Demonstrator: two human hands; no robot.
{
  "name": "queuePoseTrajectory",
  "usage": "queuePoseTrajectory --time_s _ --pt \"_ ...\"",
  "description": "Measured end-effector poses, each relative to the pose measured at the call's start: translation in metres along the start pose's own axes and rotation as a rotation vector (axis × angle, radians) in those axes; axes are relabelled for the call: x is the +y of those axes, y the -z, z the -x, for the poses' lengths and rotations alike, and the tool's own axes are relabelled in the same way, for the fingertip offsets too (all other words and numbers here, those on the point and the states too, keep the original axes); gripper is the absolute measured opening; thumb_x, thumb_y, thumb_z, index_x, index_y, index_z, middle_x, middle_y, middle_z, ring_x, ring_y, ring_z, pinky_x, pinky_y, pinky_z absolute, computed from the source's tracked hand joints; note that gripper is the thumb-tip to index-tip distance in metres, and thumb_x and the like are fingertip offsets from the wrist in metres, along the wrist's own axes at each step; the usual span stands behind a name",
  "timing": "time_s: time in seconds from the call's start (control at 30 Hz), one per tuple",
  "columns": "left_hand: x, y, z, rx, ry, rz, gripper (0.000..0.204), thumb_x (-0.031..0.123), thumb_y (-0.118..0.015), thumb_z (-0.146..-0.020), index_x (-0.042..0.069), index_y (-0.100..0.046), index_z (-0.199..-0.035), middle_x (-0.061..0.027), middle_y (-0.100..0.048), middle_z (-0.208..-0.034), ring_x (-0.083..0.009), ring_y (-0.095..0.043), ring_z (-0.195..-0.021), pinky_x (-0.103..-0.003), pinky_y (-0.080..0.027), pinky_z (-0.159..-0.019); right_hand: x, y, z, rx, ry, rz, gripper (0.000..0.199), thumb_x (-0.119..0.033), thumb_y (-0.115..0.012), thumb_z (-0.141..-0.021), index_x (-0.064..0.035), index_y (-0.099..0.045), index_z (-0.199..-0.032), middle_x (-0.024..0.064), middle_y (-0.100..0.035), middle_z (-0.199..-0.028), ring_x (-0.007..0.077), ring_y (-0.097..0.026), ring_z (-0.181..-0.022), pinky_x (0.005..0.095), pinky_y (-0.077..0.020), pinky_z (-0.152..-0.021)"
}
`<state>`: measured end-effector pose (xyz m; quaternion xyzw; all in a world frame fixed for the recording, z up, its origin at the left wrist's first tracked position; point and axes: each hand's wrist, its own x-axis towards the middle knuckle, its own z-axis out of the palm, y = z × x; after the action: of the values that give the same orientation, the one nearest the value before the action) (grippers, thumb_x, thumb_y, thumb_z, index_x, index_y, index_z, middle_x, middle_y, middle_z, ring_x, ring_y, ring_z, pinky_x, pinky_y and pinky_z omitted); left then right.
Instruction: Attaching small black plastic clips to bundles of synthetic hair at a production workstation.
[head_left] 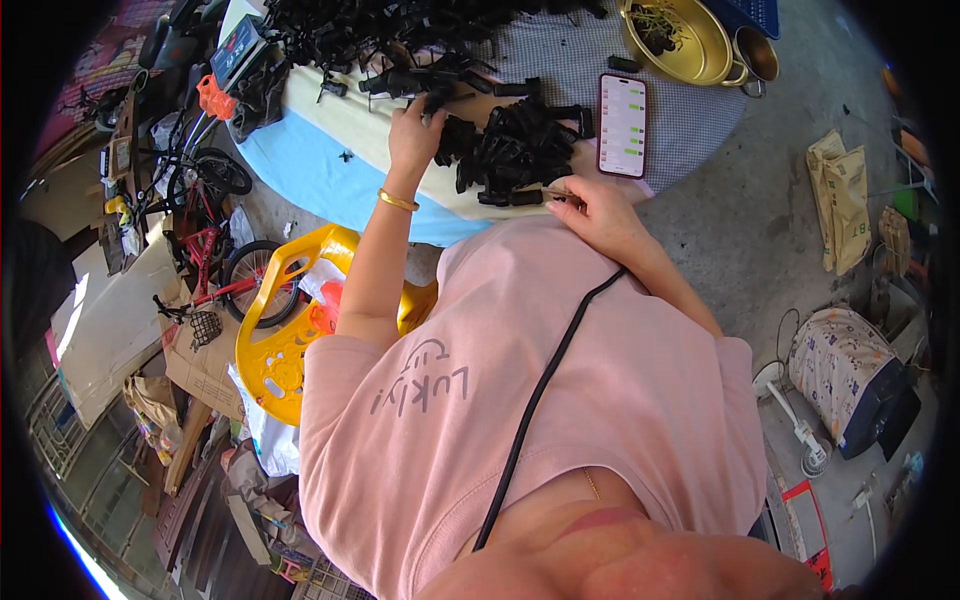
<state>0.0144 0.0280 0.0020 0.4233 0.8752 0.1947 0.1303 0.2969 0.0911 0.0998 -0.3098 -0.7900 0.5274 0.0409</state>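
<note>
My left hand, with a gold bangle at the wrist, reaches to the far side of the table, its fingers closed on a small black plastic part. A loose heap of similar black parts lies between my hands. My right hand rests at the near table edge, thumb and fingers pinched around something thin and brownish that is mostly hidden. Its tip meets a black cylindrical part lying at the near side of the heap.
A larger pile of black parts covers the far table. Right of the heap lies a phone with its screen lit. Beyond it stand a golden basin and a metal cup. A yellow plastic chair and a red bicycle are at left.
</note>
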Motion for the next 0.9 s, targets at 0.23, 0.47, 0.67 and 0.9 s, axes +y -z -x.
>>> queuePoseTrajectory --time_s 0.23,0.47,0.67,0.9 --pt "0.003 0.0 0.003 0.018 0.023 -0.069 0.027 0.02 -0.062 -0.073 0.012 -0.059 -0.098 -0.0187 -0.052 -0.089 -0.0359 -0.055 -0.08 -0.041 -0.046 -0.068 0.001 0.0 0.0 0.011 -0.014 -0.006 0.024 -0.02 -0.059 -0.078 -0.0004 -0.057 -0.09 0.0107 -0.056 -0.069 0.0178 -0.053 -0.06 0.0288 -0.0416 -0.056" --pt "-0.012 -0.003 0.01 0.081 -0.023 -0.078 0.018 0.012 -0.061 -0.073 0.01 -0.059 -0.09 -0.0155 -0.051 -0.087 -0.0331 -0.055 -0.077 -0.039 -0.046 -0.066 0.0 0.0 0.0 0.007 -0.022 -0.007 0.023 -0.02 -0.06 -0.078 -0.0006 -0.057 -0.09 0.0108 -0.056 -0.068 0.0182 -0.053 -0.06 0.029 -0.0416 -0.056" --pt "-0.021 0.005 0.009 0.178 0.009 0.337 0.017 0.016 -0.064 -0.075 0.005 -0.061 -0.088 -0.0111 -0.056 -0.079 -0.0216 -0.056 -0.068 -0.031 -0.045 -0.065 0.003 -0.001 0.0 0.02 0.003 0.005 0.023 -0.019 -0.06 -0.078 -0.0003 -0.057 -0.091 0.0109 -0.056 -0.07 0.0175 -0.053 -0.06 0.0288 -0.0417 -0.056" --pt "0.002 0.044 0.024 -0.011 0.219 1.285 0.011 0.01 -0.056 -0.085 0.001 -0.053 -0.089 -0.0092 -0.06 -0.087 -0.0166 -0.06 -0.083 -0.025 -0.044 -0.076 0.001 0.0 -0.001 0.058 0.014 -0.013 0.023 -0.015 -0.061 -0.078 0.0003 -0.057 -0.094 0.0081 -0.057 -0.07 0.0126 -0.052 -0.06 0.0249 -0.0416 -0.056"
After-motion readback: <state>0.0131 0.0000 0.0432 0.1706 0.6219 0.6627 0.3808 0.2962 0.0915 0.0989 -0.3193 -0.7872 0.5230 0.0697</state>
